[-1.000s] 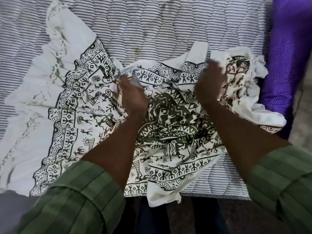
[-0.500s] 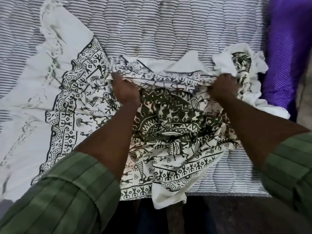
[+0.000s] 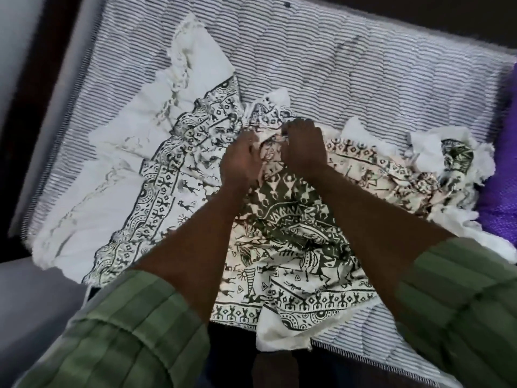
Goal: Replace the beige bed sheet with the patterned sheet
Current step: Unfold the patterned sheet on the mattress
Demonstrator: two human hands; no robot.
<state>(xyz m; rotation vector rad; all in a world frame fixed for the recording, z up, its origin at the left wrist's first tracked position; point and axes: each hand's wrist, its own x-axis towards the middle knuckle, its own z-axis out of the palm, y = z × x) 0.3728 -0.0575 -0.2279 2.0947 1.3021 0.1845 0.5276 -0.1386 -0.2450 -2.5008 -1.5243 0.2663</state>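
Both hands, left hand [image 3: 240, 161] and right hand [image 3: 303, 144], are gripping bunched patterned sheet [image 3: 293, 219] (fingers clamped on cloth) lying on the striped mattress [image 3: 349, 79], purple fabric [image 3: 500, 203] sitting at three o'clock.

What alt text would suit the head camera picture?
Both hands, left hand and right hand, bunch a crumpled patterned sheet close together on a striped mattress. Green sleeves show below; purple fabric lies at right.

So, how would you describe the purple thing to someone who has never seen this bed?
Start from the striped mattress and follow it to its right edge. There, past the crumpled end of the patterned sheet, lies the purple fabric. It is the only plain, vivid colour; everything beside it is white with dark stripes or figures.
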